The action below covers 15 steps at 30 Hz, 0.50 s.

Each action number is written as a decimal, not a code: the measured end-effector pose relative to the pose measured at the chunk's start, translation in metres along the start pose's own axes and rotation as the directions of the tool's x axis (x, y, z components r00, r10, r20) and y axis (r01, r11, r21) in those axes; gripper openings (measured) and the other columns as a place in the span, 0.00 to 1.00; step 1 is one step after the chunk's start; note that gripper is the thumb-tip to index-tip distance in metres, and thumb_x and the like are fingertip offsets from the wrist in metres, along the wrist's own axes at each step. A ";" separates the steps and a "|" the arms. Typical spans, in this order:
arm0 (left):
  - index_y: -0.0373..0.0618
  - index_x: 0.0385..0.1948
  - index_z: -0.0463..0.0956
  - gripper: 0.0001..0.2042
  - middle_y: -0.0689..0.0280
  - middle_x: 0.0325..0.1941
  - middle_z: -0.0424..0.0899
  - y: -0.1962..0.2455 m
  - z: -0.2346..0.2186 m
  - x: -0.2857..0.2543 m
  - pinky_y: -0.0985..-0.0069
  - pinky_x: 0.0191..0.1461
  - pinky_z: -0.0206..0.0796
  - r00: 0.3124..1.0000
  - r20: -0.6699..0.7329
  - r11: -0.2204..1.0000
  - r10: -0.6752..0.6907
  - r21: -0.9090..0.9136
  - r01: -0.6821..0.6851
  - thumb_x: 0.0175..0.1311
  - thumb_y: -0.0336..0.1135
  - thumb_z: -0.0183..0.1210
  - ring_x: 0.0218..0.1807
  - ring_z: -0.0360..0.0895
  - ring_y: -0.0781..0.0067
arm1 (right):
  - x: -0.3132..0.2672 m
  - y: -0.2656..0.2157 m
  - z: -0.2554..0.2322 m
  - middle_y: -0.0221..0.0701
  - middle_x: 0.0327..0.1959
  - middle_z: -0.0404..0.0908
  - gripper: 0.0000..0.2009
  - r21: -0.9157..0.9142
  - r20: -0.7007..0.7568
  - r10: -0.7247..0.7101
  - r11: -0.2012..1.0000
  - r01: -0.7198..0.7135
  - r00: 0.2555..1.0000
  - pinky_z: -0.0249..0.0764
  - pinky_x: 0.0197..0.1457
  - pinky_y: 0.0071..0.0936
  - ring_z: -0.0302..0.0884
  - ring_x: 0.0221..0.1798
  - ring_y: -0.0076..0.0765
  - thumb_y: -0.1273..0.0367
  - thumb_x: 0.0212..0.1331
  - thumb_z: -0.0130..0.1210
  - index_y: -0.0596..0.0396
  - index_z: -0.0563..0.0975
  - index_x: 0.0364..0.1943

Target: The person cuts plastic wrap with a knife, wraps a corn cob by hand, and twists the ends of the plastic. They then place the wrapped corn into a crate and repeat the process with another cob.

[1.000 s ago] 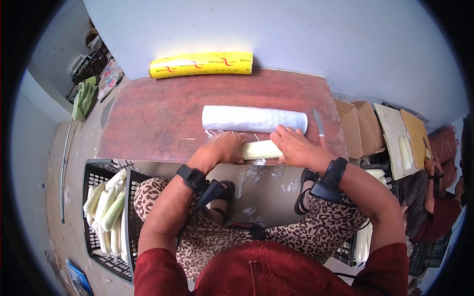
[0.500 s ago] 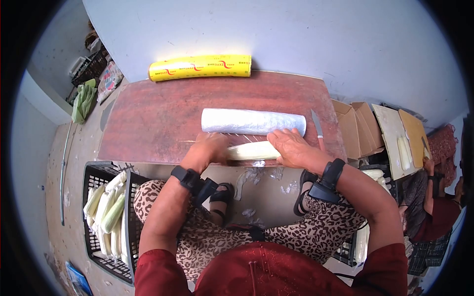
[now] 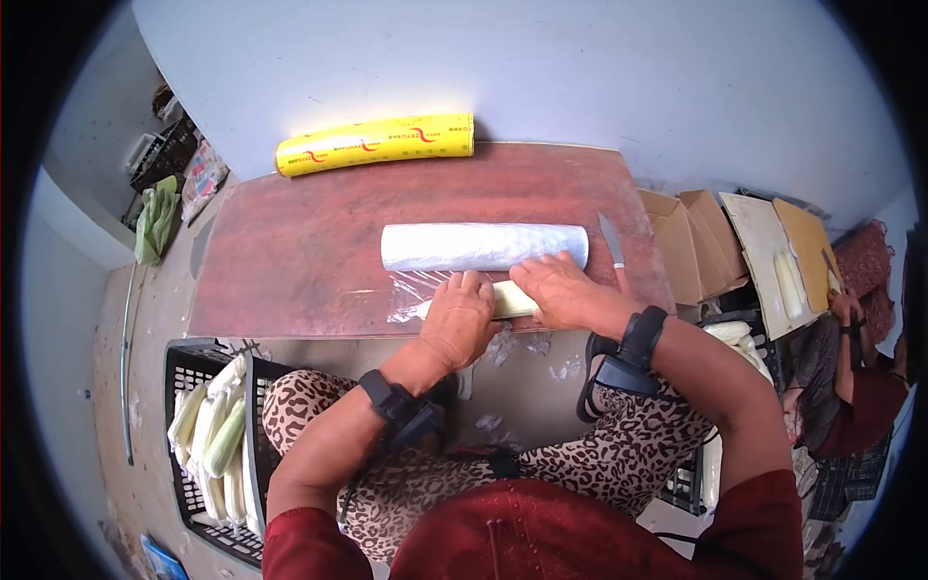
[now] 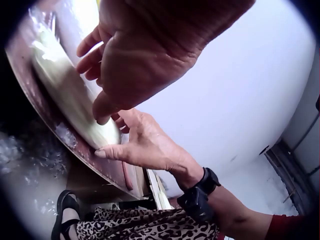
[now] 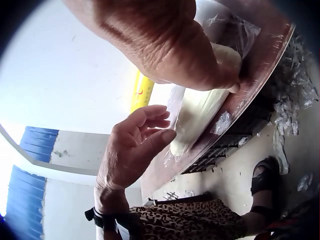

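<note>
A pale ear of corn (image 3: 514, 300) lies along the table's near edge, with clear plastic film (image 3: 411, 290) stretched between it and a white roll of cling film (image 3: 483, 247). My right hand (image 3: 564, 293) grips the corn's right end, thumb on the near side and fingers beyond it, as the left wrist view shows. Over the corn's left part is my left hand (image 3: 458, 317), its fingers loosely bent and not closed round anything; in the right wrist view this left hand (image 5: 137, 145) is beside the cob's far end.
A knife (image 3: 613, 246) lies right of the roll. A yellow printed roll (image 3: 377, 143) rests at the table's back edge. Left of the table, a black crate (image 3: 253, 425) holds several ears of corn. Cardboard boxes (image 3: 696, 246) and another person's hand (image 3: 847, 307) are at the right.
My left hand slid leftward off the corn's left end, then came back right, over the corn. The right hand stays at the right end. The head view has shifted slightly.
</note>
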<state>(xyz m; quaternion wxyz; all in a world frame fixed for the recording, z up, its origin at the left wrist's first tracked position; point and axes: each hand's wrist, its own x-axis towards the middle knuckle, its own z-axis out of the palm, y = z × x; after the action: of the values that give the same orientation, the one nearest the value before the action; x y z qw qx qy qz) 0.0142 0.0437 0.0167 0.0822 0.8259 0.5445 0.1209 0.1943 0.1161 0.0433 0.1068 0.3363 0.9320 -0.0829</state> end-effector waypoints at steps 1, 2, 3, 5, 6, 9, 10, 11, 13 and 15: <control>0.32 0.43 0.70 0.23 0.50 0.46 0.72 0.000 0.005 0.001 0.61 0.56 0.64 0.999 -0.010 0.998 -0.040 -0.047 0.039 0.50 0.38 0.67 0.52 0.69 0.48 | 0.000 0.001 0.002 0.37 0.49 0.74 0.19 0.008 -0.001 0.003 1.000 -0.003 1.000 0.64 0.57 0.51 0.72 0.54 0.48 0.72 0.48 0.61 0.54 0.71 0.47; 0.32 0.43 0.70 0.23 0.50 0.47 0.71 0.000 0.008 0.001 0.61 0.56 0.63 0.996 -0.018 0.993 -0.082 -0.092 0.080 0.50 0.37 0.67 0.52 0.68 0.48 | 0.001 0.001 0.003 0.37 0.49 0.74 0.19 0.016 -0.004 0.004 1.000 -0.004 1.000 0.64 0.58 0.52 0.72 0.55 0.49 0.72 0.48 0.61 0.54 0.71 0.47; 0.32 0.44 0.69 0.23 0.50 0.48 0.71 0.003 0.012 0.001 0.60 0.57 0.62 0.995 -0.046 0.991 -0.088 -0.109 0.083 0.50 0.36 0.66 0.53 0.68 0.48 | 0.002 0.001 0.003 0.37 0.50 0.74 0.20 0.024 -0.007 0.004 1.000 -0.004 1.000 0.63 0.59 0.53 0.72 0.55 0.50 0.72 0.48 0.61 0.54 0.71 0.47; 0.32 0.46 0.68 0.24 0.50 0.49 0.70 0.011 0.019 0.002 0.59 0.58 0.60 0.990 -0.101 0.986 -0.100 -0.142 0.085 0.50 0.35 0.65 0.53 0.67 0.47 | 0.004 -0.001 0.001 0.39 0.51 0.73 0.20 0.019 0.038 0.029 0.999 -0.030 0.999 0.63 0.59 0.54 0.71 0.56 0.51 0.72 0.48 0.61 0.55 0.71 0.48; 0.32 0.49 0.66 0.25 0.48 0.50 0.70 0.014 0.020 0.004 0.57 0.59 0.58 0.986 -0.157 0.982 -0.048 -0.188 0.018 0.50 0.33 0.65 0.54 0.66 0.46 | 0.005 -0.001 0.001 0.39 0.51 0.73 0.21 0.016 0.061 0.042 0.999 -0.044 0.997 0.63 0.60 0.54 0.70 0.56 0.52 0.72 0.48 0.61 0.55 0.71 0.48; 0.33 0.45 0.67 0.22 0.51 0.46 0.70 0.022 0.033 0.011 0.59 0.57 0.58 0.944 -0.331 0.975 -0.017 -0.215 -0.058 0.49 0.33 0.63 0.52 0.66 0.50 | 0.004 0.000 0.003 0.41 0.51 0.71 0.20 0.076 0.013 0.048 0.996 -0.049 0.999 0.63 0.60 0.54 0.69 0.56 0.52 0.72 0.48 0.61 0.55 0.72 0.47; 0.33 0.46 0.66 0.23 0.51 0.47 0.69 0.022 0.035 0.012 0.60 0.57 0.57 0.949 -0.315 0.979 -0.014 -0.195 -0.051 0.48 0.32 0.63 0.52 0.66 0.50 | 0.002 0.000 0.001 0.42 0.51 0.71 0.19 0.091 0.013 0.052 0.994 -0.053 0.999 0.63 0.60 0.54 0.69 0.56 0.52 0.72 0.48 0.60 0.56 0.72 0.47; 0.33 0.46 0.66 0.24 0.51 0.47 0.69 0.021 0.036 0.012 0.60 0.57 0.57 0.954 -0.299 0.981 -0.014 -0.186 -0.044 0.47 0.32 0.63 0.52 0.66 0.51 | 0.001 0.001 -0.001 0.42 0.51 0.70 0.18 0.106 0.013 0.056 0.993 -0.057 0.998 0.63 0.60 0.53 0.69 0.56 0.51 0.71 0.49 0.60 0.56 0.72 0.46; 0.33 0.47 0.66 0.25 0.52 0.47 0.69 0.019 0.037 0.015 0.60 0.57 0.56 0.964 -0.266 0.986 -0.014 -0.165 -0.031 0.47 0.33 0.63 0.52 0.66 0.52 | 0.001 0.001 -0.003 0.42 0.51 0.70 0.17 0.113 0.013 0.050 0.992 -0.051 0.999 0.63 0.60 0.53 0.69 0.56 0.51 0.71 0.49 0.59 0.56 0.73 0.45; 0.34 0.47 0.66 0.25 0.53 0.47 0.69 0.018 0.039 0.016 0.60 0.57 0.56 0.962 -0.274 0.988 -0.003 -0.147 -0.038 0.47 0.33 0.64 0.52 0.66 0.53 | 0.002 0.004 -0.002 0.42 0.50 0.70 0.16 0.097 0.014 0.037 0.995 -0.038 0.999 0.63 0.60 0.52 0.69 0.56 0.51 0.70 0.50 0.59 0.56 0.74 0.44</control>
<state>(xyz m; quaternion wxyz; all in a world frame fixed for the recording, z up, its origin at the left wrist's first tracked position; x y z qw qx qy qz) 0.0475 0.0507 -0.0136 0.0673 0.7975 0.5326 0.2752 0.1951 0.1210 0.0446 0.0974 0.3579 0.9198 -0.1282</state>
